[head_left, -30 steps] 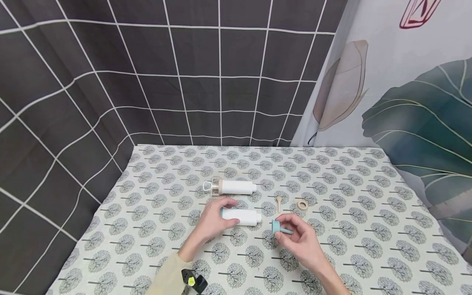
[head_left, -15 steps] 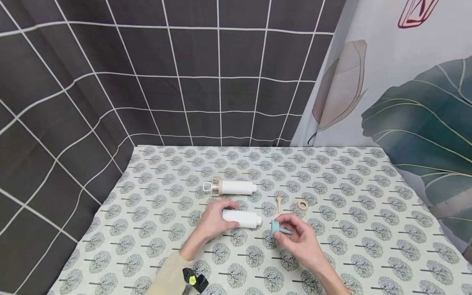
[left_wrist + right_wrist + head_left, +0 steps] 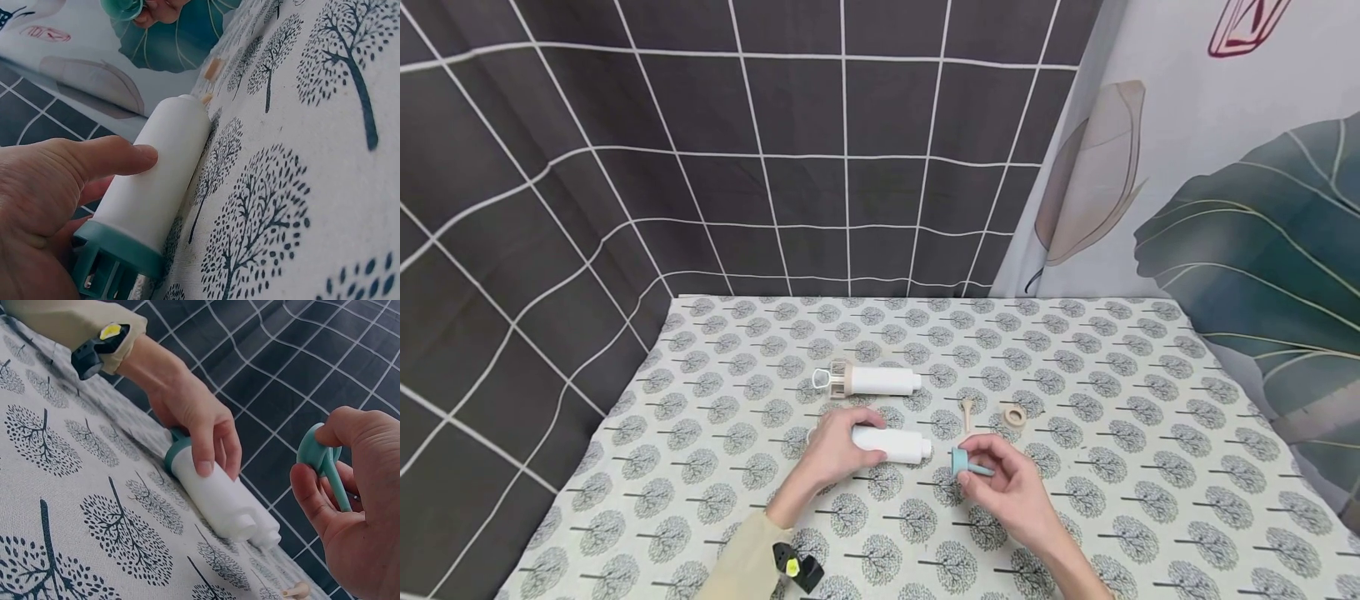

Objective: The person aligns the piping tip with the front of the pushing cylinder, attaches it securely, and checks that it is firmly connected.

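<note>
My left hand point(image 3: 833, 450) grips a white plastic cylinder point(image 3: 891, 444) lying on the patterned cloth, its narrower neck pointing right. Around its other end runs a teal collar point(image 3: 119, 247) with a slotted frame behind it, seen in the left wrist view and mostly hidden by the hand in the head view. The left thumb lies along the white barrel point(image 3: 159, 172). To the right, my right hand point(image 3: 1009, 487) pinches a teal cap with a thin spout point(image 3: 319, 456) between thumb and fingers. A gap separates the cap's wide end from the cylinder's neck.
Behind the gripped cylinder lies a similar white cylinder point(image 3: 883, 381) with a beige collar and white loop handle. A small beige spouted piece point(image 3: 967, 414) and a beige ring point(image 3: 1014, 417) lie beyond my right hand. A dark grid curtain point(image 3: 790, 192) hangs behind the table.
My left hand has shifted slightly with the cylinder, and the teal collar is now hidden behind its fingers in the head view. The right hand and the cap have hardly moved.
</note>
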`<state>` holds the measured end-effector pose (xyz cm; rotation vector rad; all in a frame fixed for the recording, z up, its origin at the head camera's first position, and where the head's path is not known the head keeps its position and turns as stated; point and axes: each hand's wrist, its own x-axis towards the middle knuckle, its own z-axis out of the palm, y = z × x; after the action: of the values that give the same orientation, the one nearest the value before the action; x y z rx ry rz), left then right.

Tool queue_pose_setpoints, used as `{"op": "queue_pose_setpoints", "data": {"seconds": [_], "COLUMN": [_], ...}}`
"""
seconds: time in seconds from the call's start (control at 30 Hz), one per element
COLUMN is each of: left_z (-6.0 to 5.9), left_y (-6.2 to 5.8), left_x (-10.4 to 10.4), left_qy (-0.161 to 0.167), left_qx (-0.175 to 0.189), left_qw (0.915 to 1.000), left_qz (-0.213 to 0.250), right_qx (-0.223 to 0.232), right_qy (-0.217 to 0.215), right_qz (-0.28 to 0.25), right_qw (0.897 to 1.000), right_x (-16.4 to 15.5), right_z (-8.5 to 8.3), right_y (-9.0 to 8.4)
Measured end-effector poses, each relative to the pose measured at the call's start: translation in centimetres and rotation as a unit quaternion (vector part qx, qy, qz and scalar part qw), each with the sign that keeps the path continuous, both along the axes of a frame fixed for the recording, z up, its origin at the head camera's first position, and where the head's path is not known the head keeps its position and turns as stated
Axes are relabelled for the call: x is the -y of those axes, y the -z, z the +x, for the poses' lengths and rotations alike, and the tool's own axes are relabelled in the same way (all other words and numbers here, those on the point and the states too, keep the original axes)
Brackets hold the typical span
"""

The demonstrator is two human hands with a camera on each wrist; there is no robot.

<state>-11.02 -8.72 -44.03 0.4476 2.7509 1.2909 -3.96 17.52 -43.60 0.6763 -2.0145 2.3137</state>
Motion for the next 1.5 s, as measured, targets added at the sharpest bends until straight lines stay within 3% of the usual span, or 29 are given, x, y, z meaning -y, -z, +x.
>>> {"op": "queue_pose_setpoints", "data": {"seconds": [0.47,0.6,0.83,1.5], "left_z": [0.0,0.0,0.2,1.6], "left_y": [0.3,0.1,-0.6,-3.5], "left_x": [0.2,0.4,0.7,0.8], "left_qy": [0.002,0.019,0.058,0.088], "left_qx": [0.005,0.003,-0.008,-0.022], "left_qw": [0.9999,0.9998,0.9975,0.9934], "left_qz": [-0.01,0.005,0.039,0.071], "right_qx": [0.011,0.016,0.029,0.031], "right_qy": [0.003,0.006,0.013,0.025], "right_qz": [0.001,0.01,0.018,0.014], "right_qw": [1.0,1.0,0.999,0.999], "right_x": [0.0,-0.1,-0.3,-0.2], "right_z": [0.1,0.1,0.0,-0.4], "right_y": [0.0,0.1,0.1,0.2]}}
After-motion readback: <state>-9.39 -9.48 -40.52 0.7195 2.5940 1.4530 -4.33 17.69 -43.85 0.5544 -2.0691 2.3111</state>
